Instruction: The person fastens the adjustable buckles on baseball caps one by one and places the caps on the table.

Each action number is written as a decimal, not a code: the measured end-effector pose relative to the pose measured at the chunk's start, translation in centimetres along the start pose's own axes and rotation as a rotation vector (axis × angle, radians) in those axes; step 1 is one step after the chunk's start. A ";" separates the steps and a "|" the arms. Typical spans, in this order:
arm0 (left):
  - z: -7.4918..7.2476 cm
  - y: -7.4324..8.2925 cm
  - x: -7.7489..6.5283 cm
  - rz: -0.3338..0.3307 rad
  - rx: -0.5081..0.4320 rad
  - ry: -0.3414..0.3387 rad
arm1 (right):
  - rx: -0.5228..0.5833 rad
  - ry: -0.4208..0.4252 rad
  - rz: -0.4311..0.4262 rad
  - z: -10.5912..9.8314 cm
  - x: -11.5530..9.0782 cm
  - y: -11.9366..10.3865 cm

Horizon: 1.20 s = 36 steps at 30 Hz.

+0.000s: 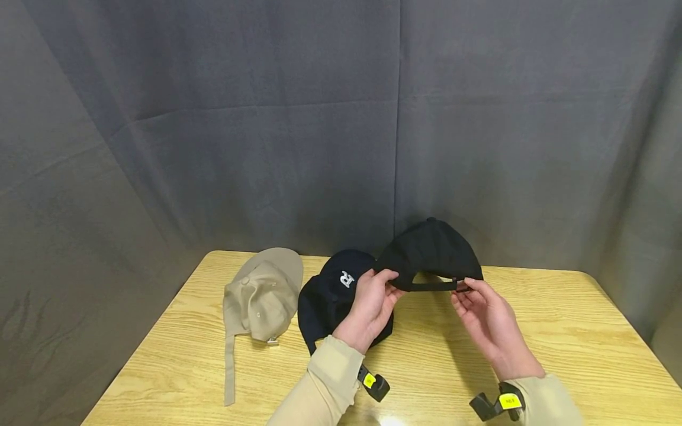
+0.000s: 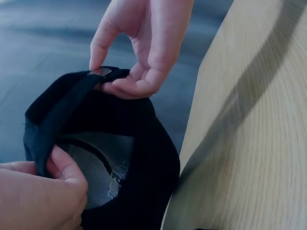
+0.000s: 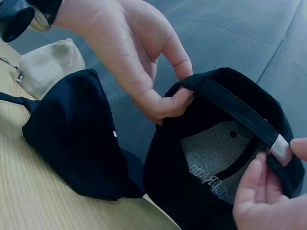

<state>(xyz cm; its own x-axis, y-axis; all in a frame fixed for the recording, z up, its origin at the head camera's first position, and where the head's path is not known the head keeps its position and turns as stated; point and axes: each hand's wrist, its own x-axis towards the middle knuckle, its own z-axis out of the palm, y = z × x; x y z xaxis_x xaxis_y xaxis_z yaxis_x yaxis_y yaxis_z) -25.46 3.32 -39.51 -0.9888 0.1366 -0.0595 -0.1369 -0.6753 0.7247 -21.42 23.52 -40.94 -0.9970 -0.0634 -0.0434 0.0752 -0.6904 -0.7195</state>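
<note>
A black baseball cap is held up above the table, its back opening and strap facing me. My left hand pinches the cap's rim at the left end of the strap. At the other end, my right hand pinches the strap by its buckle, between thumb and fingers. The right wrist view shows the cap's inside, with a mesh panel and stitched lettering on it. A navy cap with a white letter R lies behind my left hand, which partly covers it.
On the left of the wooden table lies a beige cap, its loose strap hanging toward me. A grey curtain stands behind the table's back edge. Both wrists carry black straps with yellow labels.
</note>
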 end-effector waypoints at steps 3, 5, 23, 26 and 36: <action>0.0 0.0 0.0 -0.027 0.032 -0.003 | 0.016 0.019 0.055 -0.2 0.1 -0.3; 0.0 -0.1 0.0 -0.049 0.045 -0.015 | -0.001 0.044 0.091 -0.4 0.1 -0.6; -0.4 -1.3 0.1 -0.120 0.158 -0.075 | -0.280 0.186 0.127 -1.9 0.3 -1.6; -0.1 -1.6 0.0 -0.110 0.160 -0.084 | -0.267 0.192 0.131 -2.3 0.1 -2.2; 0.8 -3.5 -0.4 -0.134 0.291 -0.131 | -0.203 0.136 0.119 -4.8 -0.5 -4.9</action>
<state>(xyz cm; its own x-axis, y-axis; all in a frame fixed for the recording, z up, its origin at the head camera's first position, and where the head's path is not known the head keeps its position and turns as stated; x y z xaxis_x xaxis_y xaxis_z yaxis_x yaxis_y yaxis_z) -24.54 6.21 -41.49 -0.9446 0.3149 -0.0927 -0.2241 -0.4123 0.8831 -21.40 30.43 -40.71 -0.9753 -0.0288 -0.2190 0.2013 -0.5246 -0.8272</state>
